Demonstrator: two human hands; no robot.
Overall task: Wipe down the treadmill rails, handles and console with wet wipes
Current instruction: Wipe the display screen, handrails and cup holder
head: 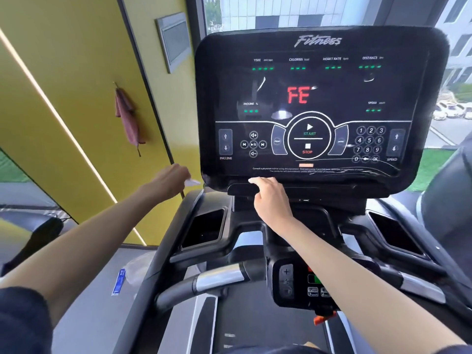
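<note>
1. The treadmill (pixel 158 264) is a frame of hard black moulded plastic. It looks rigid and should take firm rubbing. Both sets of fingers are up at its front end.
2. The console (pixel 319 98) is a broad glossy black panel with rounded corners and flat printed keys. It has pale streaks at its lower right. It sits just above the right fingertips and to the right of the left fingers. It is probably slick and touch-sensitive, so light strokes suit it.
3. The handles (pixel 219 278) are curved bars with brushed-metal sleeves. They lie below both hands' fingers and nearer the person.
4. The right hand (pixel 270 198) rests its fingers close together on the ledge (pixel 319 189) under the console and holds nothing.
5. The left hand (pixel 169 181) has its fingers curled, pinching the wipe. It is just beside the console's lower-left corner, and I cannot tell whether it touches.
6. The wipe (pixel 192 182) is small, white and thin, and pokes out from the left fingertips toward the console. It is likely limp, light and easy to tear. It would handle best bunched flat under the fingers.
</note>
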